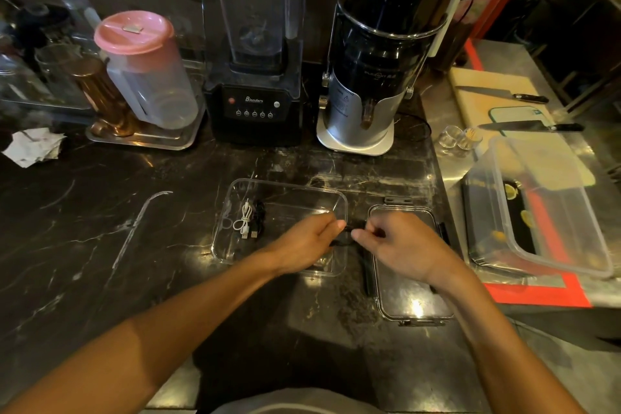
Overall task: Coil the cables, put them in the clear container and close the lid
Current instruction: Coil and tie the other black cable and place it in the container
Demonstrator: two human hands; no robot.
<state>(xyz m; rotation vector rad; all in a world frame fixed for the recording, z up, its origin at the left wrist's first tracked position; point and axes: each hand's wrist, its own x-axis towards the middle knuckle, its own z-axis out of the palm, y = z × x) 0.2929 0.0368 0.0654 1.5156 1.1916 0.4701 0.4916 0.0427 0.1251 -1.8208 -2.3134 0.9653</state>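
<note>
Two bare hands meet over a dark marble counter (100, 212). The left hand (307, 242) and right hand (400, 245) each pinch a black cable (347, 235) stretched between their fingertips. Under the left hand sits the clear container (285, 186), holding a coiled white cable (244, 219) and a coiled dark one beside it. The lid (411, 299) lies just right of the container.

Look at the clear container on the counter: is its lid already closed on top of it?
No. The lid lies flat on the counter to the right of the open clear container, apart from it.
</note>
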